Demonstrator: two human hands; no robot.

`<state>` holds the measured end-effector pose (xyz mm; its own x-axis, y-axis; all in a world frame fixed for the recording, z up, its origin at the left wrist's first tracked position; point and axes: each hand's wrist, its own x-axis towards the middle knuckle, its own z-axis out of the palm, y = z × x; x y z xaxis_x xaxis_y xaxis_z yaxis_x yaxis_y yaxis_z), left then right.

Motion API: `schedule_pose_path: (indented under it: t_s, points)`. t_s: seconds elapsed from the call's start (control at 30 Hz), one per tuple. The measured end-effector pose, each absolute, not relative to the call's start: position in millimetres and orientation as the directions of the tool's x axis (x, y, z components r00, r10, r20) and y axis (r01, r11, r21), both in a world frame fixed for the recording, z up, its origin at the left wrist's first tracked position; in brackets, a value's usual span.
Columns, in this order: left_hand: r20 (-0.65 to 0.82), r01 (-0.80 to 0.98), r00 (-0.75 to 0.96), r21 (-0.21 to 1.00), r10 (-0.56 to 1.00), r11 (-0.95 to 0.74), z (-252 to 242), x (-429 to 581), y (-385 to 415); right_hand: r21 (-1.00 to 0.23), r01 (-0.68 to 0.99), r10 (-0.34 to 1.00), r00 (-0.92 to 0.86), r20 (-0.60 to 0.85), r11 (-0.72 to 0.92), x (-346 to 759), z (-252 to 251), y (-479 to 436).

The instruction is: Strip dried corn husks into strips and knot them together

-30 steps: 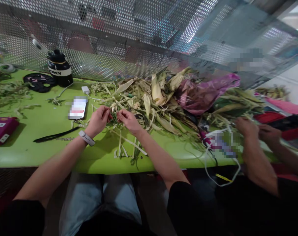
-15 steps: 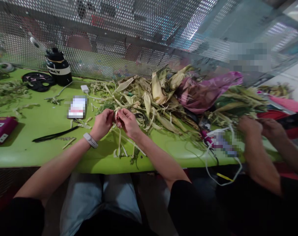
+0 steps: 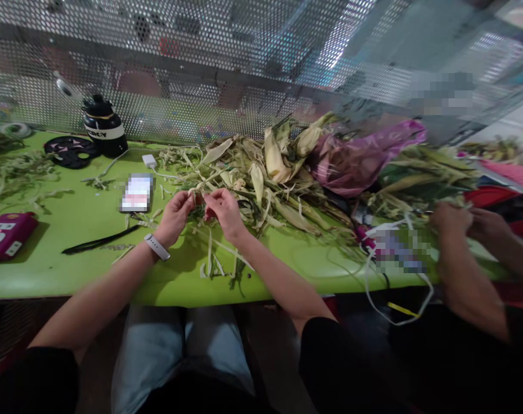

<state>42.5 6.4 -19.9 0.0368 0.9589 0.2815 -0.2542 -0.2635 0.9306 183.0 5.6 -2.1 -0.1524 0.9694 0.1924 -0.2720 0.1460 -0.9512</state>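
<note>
My left hand [image 3: 175, 218], with a white watch on its wrist, pinches a pale strip of corn husk [image 3: 197, 190] just above the green tabletop. Opposite it, my right hand [image 3: 225, 214] has thumb and forefinger closed on the same husk, a short gap apart from the left. The fingers partly hide the strip. Right behind both hands lies a large heap of dried corn husks [image 3: 258, 183]. Thin husk scraps [image 3: 216, 264] lie on the table below my hands.
At left are a phone [image 3: 136, 192], a black strap [image 3: 99, 238], a black bottle [image 3: 106, 129] and a magenta power strip [image 3: 11, 236]. A pink plastic bag [image 3: 351, 158] lies on the husks. Another person's hands [image 3: 453, 221] work at right, near a white cable [image 3: 373, 302].
My hands have drawn slightly apart, the left moving a little left, with the pale husk now stretched between the fingers. The view has shifted slightly.
</note>
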Motion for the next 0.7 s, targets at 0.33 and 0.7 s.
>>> schedule_pose_path:
  t_s: [0.33,0.7]
  points:
    - [0.215,-0.362,-0.043,0.907,0.976,-0.215,-23.3,49.8,1.6,-0.974,0.104,0.966,-0.186,0.179,0.201,181.1,-14.8,4.8]
    - [0.227,-0.337,-0.093,0.909,0.970,-0.245,-23.9,52.6,-0.1,-0.834,0.329,0.894,-0.100,0.436,0.443,182.2,-13.0,0.1]
